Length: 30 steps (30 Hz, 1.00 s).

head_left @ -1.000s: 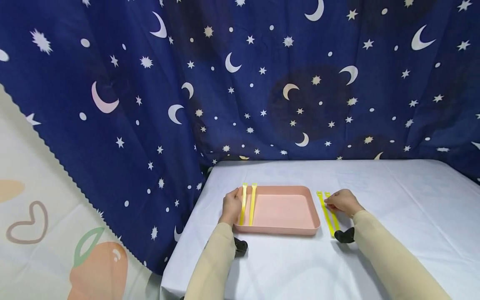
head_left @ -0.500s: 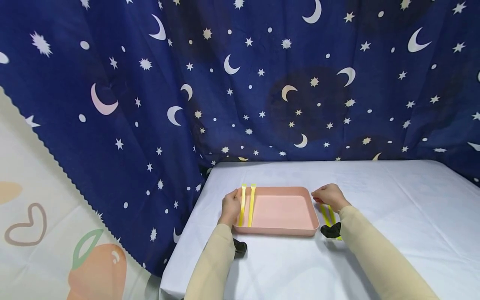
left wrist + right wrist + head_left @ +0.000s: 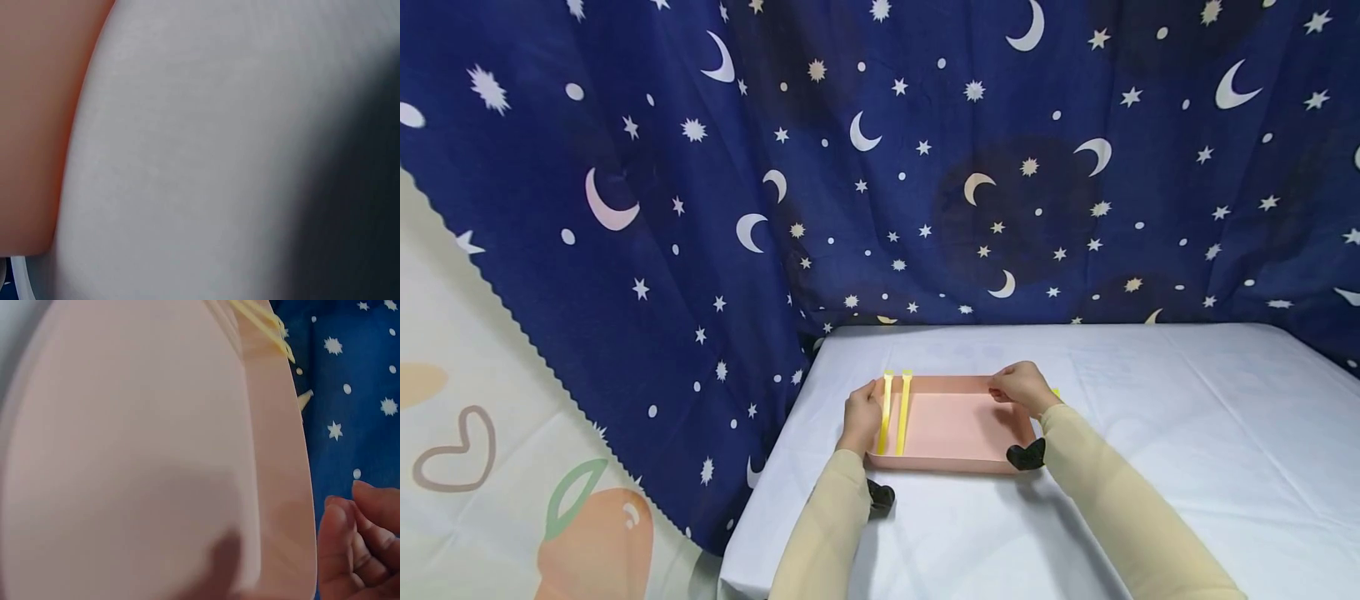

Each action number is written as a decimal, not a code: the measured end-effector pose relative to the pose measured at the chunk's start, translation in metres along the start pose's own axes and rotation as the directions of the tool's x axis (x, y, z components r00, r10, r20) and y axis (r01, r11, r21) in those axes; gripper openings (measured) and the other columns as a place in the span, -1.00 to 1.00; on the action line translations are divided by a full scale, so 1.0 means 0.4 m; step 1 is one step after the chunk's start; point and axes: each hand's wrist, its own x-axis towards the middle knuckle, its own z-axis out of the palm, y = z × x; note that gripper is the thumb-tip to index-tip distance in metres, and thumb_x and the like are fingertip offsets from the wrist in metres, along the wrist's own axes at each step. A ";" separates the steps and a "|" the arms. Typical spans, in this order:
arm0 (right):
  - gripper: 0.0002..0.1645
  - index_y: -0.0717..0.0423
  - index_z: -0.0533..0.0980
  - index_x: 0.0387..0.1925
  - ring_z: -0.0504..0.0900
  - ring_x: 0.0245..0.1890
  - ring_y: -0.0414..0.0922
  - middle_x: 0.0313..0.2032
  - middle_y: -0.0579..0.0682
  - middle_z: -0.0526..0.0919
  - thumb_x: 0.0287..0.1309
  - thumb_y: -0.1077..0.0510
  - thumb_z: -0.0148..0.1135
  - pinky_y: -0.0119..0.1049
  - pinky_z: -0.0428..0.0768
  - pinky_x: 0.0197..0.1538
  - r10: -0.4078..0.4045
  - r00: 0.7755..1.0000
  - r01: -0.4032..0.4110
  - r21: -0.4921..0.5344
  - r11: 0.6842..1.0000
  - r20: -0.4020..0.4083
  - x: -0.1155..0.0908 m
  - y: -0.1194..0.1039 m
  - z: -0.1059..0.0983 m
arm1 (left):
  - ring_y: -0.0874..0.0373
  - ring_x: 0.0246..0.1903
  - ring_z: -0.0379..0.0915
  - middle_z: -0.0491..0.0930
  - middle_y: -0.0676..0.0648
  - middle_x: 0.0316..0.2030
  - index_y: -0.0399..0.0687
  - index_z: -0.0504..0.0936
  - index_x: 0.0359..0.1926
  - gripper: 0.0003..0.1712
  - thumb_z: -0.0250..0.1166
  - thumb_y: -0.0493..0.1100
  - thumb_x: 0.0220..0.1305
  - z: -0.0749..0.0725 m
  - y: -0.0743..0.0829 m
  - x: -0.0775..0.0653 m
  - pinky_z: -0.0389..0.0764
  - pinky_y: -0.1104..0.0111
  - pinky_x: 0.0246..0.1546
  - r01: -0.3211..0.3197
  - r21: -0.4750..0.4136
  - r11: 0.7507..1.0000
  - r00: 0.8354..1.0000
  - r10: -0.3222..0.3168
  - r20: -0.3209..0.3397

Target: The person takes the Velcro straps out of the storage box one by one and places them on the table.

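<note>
A shallow pink tray lies on the table. My left hand grips its left side, thumb over the rim. Two narrow yellow straps with wider heads lie side by side across the tray's left end, heads over the far rim; the right wrist view also has these yellow straps at its top. Over the tray's far right corner is my right hand, fingers loosely bent and nothing visible between them. Behind that wrist peeks a bit of another yellow strap, mostly hidden.
White cloth covers the table. A dark blue curtain with moons and stars hangs behind and to the left. Each wrist carries a black device. The left wrist view holds mainly tablecloth and the tray's side.
My right hand has moved left from the two yellow straps beside the tray to over the tray's right end; its forearm now hides most of them. My left hand stays on the tray.
</note>
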 end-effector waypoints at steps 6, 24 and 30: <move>-0.64 0.62 0.51 -0.01 0.65 -0.47 -0.29 -0.39 0.12 0.74 0.30 0.34 0.15 -0.41 0.76 -0.27 0.004 0.999 -0.006 0.060 0.998 0.041 0.015 -0.023 0.063 | -0.06 0.48 0.16 0.33 -0.13 0.45 -0.09 0.33 0.46 -0.47 -0.16 -0.31 0.55 -0.012 0.000 -0.001 0.32 0.07 0.48 0.005 -0.011 1.000 1.000 -0.005 -0.003; -0.74 0.49 0.57 -0.13 0.67 -0.47 -0.21 -0.42 0.07 0.71 0.32 0.28 0.21 -0.31 0.77 -0.22 0.071 0.989 -0.077 0.041 0.996 0.132 0.026 -0.037 0.202 | -0.06 0.46 0.21 0.35 -0.13 0.43 -0.09 0.35 0.45 -0.46 -0.16 -0.33 0.53 -0.009 0.006 -0.006 0.35 0.07 0.46 0.007 -0.020 1.000 1.000 -0.007 -0.003; -0.75 0.54 0.56 -0.15 0.64 -0.52 -0.24 -0.48 0.06 0.69 0.29 0.33 0.23 -0.38 0.76 -0.32 0.057 0.987 -0.067 0.063 0.996 0.150 0.030 -0.032 0.230 | -0.04 0.47 0.20 0.36 -0.11 0.43 -0.07 0.36 0.45 -0.47 -0.13 -0.32 0.54 -0.013 0.008 0.000 0.33 0.09 0.48 0.016 -0.034 0.999 1.000 -0.016 -0.004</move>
